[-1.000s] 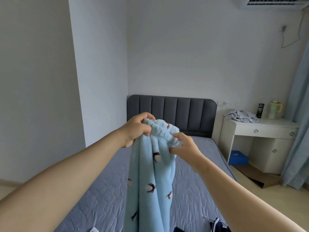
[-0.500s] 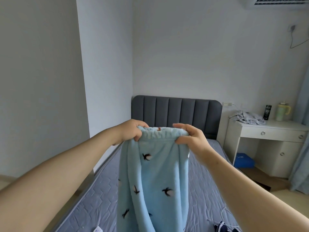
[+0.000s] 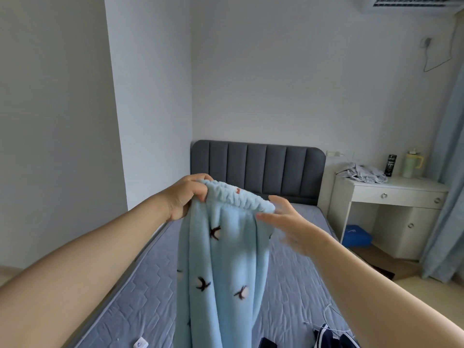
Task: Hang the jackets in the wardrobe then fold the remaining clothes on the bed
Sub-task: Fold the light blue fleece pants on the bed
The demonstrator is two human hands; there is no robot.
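Observation:
Light blue fleece trousers [image 3: 223, 267] with small dark bird marks hang down in front of me over the bed [image 3: 288, 277]. My left hand [image 3: 187, 197] grips the left end of their elastic waistband. My right hand [image 3: 286, 222] is beside the waistband's right end with its fingers spread and blurred, apparently off the cloth. A dark navy garment with white stripes [image 3: 331, 337] lies on the mattress at the bottom right. No wardrobe or jacket is in view.
The bed has a grey padded headboard [image 3: 258, 167] against the far wall. A white desk [image 3: 391, 197] stands to its right with crumpled grey clothes [image 3: 361, 172], a dark can and a pale jug. A blue curtain [image 3: 449, 197] hangs at the right edge.
The bunched waistband was stretched out wide between both hands. Now my right hand has opened and come off its end, while my left hand keeps its hold.

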